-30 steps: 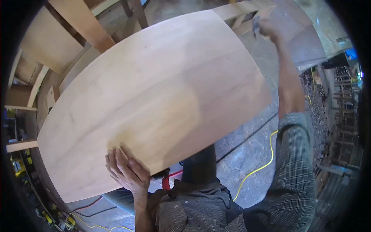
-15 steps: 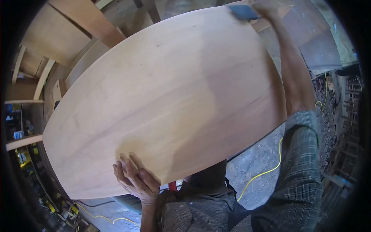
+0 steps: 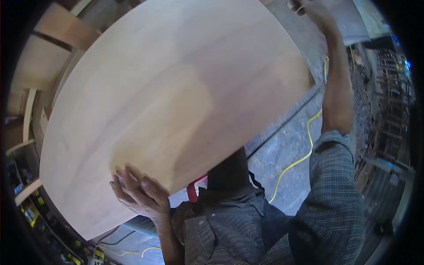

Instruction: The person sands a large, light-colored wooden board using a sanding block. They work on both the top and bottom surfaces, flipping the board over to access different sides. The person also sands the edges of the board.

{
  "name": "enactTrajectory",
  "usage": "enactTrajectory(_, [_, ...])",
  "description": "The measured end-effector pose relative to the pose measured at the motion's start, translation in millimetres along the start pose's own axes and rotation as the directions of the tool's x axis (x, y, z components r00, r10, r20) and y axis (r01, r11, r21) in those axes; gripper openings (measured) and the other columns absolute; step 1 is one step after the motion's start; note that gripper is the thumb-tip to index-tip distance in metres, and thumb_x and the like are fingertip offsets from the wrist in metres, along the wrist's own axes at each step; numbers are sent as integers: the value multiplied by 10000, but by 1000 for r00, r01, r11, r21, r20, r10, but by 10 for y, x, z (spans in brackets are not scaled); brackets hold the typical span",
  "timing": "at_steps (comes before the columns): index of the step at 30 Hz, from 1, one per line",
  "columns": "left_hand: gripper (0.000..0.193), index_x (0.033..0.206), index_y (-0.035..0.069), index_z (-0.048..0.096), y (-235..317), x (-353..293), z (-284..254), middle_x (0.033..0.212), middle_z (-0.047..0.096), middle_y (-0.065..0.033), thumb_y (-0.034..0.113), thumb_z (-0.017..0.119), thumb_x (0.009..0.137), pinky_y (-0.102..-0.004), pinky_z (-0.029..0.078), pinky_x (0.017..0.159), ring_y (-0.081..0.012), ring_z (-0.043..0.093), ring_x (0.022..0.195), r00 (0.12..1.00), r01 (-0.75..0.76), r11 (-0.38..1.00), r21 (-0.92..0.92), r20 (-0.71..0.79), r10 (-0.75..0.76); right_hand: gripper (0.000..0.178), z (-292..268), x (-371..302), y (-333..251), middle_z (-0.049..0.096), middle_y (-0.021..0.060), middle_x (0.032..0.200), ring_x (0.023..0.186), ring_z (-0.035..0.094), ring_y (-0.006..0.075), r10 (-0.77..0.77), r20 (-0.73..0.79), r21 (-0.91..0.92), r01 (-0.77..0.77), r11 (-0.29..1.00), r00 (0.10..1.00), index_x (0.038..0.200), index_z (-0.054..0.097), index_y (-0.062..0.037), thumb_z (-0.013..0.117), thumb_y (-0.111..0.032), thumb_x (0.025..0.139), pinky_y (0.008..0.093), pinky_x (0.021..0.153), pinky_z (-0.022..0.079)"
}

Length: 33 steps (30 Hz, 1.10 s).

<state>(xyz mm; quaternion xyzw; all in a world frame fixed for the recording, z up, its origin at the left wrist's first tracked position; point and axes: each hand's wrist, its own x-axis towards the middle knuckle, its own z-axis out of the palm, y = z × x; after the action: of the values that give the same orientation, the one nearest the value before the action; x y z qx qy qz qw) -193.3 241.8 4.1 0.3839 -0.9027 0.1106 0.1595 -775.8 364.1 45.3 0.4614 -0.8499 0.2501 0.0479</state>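
Note:
A large pale wooden panel (image 3: 176, 88) with curved edges spreads in front of me, its far end cut off by the frame. My left hand (image 3: 142, 193) lies on its near edge, fingers spread over the surface and holding nothing. Out past the panel's right side, at the top of the view, is my right hand (image 3: 304, 8), with the arm stretched far forward. Its fingers look curled, but the hand is blurred and partly cut off. I cannot make out what they hold; no blue pad shows.
On the grey floor (image 3: 289, 187), a yellow cord (image 3: 289, 167) winds along to the right of my body. Wooden boards (image 3: 42, 66) stand at the far left, above dark shelving with yellow items (image 3: 30, 214). Stacked slatted things (image 3: 393, 97) line the far right.
My right hand has moved off the panel's far edge, out beyond its right side. The blue pad under it is out of sight. The view has shifted; my left hand stays on the panel.

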Motion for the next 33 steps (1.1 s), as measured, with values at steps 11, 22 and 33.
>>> enactTrajectory(11, [568, 1333, 6, 427, -149, -142, -6, 1367, 407, -218, 418, 231, 994, -494, 277, 1053, -363, 367, 1285, 974, 151, 887, -437, -87, -208, 627, 1354, -1472, -2559, 307, 230, 1449, 1381, 205, 383, -145, 128, -156, 164, 974, 981, 1382, 366, -25, 391, -455, 927, 629, 1078, 106])
enactTrajectory(22, [382, 1239, -3, 537, -2106, -1087, -384, 1267, 472, -194, 237, 492, 945, -394, 379, 978, -296, 480, 1140, 677, 502, 574, -648, -119, -726, 327, 482, -1708, -2775, 585, 130, 1056, 1014, 531, 303, -207, 263, 463, 65, 884, 942, 1090, 623, -66, 437, -257, 902, 390, 859, 415])
enactTrajectory(33, [477, 1295, 2, 495, -2350, -1953, -224, 1258, 477, -245, 339, 438, 963, -418, 351, 998, -350, 445, 1187, 536, 684, 439, -583, -6, -844, 320, 1797, -1873, -3881, 404, 190, 1400, 1341, 308, 343, -600, 222, -230, 639, 734, 769, 1141, 603, -106, 458, -237, 887, 537, 1078, 217])
